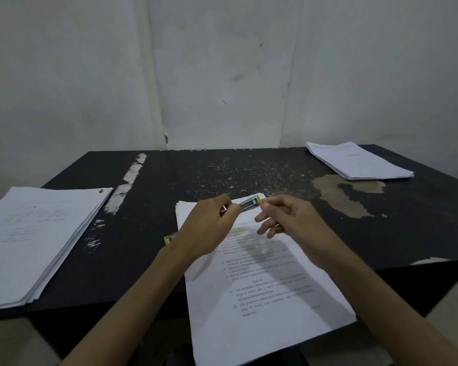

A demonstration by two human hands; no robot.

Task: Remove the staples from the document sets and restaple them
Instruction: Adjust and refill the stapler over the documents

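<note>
Table (196,175) black and scuffed, three paper stacks (37,233), pale wall (222,62)

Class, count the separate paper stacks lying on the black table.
3: left stack at the near left; middle stack front centre; right stack far right corner. Further stacks may lie out of view.

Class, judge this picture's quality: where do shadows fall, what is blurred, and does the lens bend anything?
Head view: dim, even light; the left hand and right hand shadow the centre document; its print is soft; the stapler between them is slightly blurred; the wide lens bends the wall seams and splays the table edges.
</note>
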